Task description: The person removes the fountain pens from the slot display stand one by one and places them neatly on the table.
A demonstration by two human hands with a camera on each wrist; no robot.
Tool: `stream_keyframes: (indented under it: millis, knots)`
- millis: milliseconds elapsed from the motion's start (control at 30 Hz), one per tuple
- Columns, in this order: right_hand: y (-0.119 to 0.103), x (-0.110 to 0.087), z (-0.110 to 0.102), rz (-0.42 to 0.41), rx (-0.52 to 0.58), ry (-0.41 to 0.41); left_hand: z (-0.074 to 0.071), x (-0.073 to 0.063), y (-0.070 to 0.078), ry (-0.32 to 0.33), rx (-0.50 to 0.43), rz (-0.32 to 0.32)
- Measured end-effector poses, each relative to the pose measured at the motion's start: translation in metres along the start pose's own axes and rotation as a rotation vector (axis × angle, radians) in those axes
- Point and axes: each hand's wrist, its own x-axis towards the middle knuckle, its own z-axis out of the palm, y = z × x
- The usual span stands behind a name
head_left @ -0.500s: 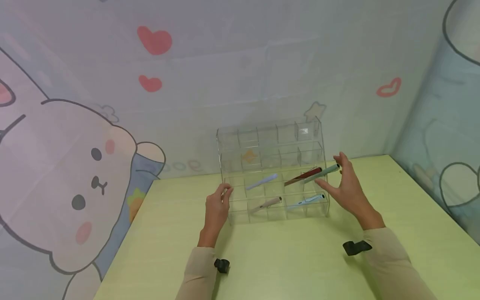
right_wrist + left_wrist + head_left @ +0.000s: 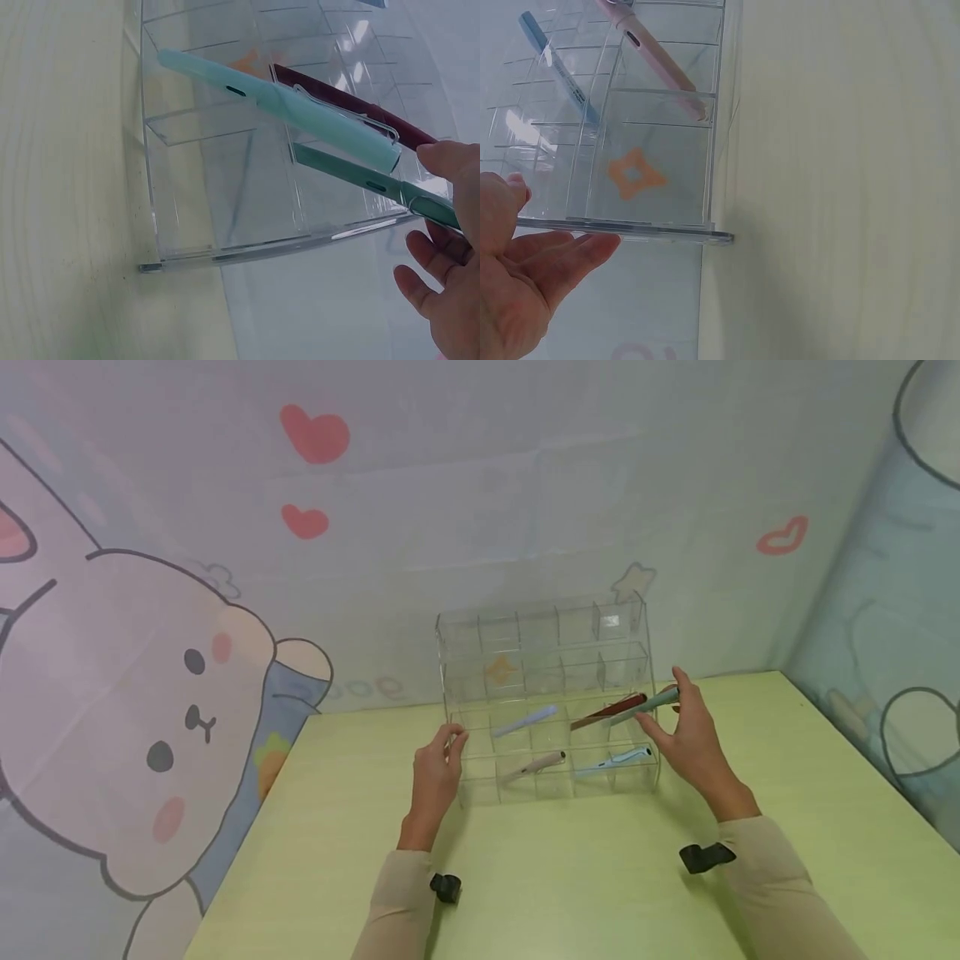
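Observation:
A clear, tiered acrylic rack (image 2: pixel 543 693) stands on the table with several pens leaning in its compartments. My left hand (image 2: pixel 438 768) holds the rack's left side panel, thumb inside and fingers outside in the left wrist view. At the rack's right end, my right hand (image 2: pixel 693 735) has thumb and fingers apart around the cap end of a green pen (image 2: pixel 352 171). That pen leans in the second tier from the bottom, beside a dark red pen (image 2: pixel 609 712). Below them lies a light blue pen (image 2: pixel 617 762).
A lavender pen (image 2: pixel 525 721) leans in the second tier up on the left, and a pinkish-beige pen (image 2: pixel 536 765) in the bottom tier. Behind the pale yellow-green table (image 2: pixel 555 868) hangs a printed cloth (image 2: pixel 480 510) with a rabbit and hearts.
My right hand has shifted slightly left and its thumb and fingers are a little closer about the green pen. My left hand keeps its place on the rack, and the pens stay put.

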Motion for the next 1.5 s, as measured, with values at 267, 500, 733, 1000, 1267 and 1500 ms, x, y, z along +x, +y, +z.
stream_keyframes:
  millis: [267,500,733,1000,1267,1500]
  knots:
    - [0.0,0.002,0.007,-0.065,-0.016,0.053,0.0,0.001,0.002,-0.005,-0.009,-0.008]
    - [0.001,0.0,0.011,-0.104,-0.023,0.095,-0.001,-0.001,-0.001,-0.013,0.014,-0.018]
    - [-0.001,-0.001,0.012,-0.085,-0.008,0.139,0.0,-0.002,-0.002,-0.012,0.012,-0.015]
    - [-0.004,-0.002,0.011,-0.016,0.137,0.235,0.0,-0.001,-0.003,-0.002,0.028,0.004]
    - [-0.014,-0.002,0.007,-0.021,0.179,0.315,0.001,-0.001,-0.001,-0.009,0.024,-0.001]
    - [-0.033,0.001,-0.003,-0.06,0.242,0.431,-0.002,-0.001,0.004,-0.001,0.029,0.004]
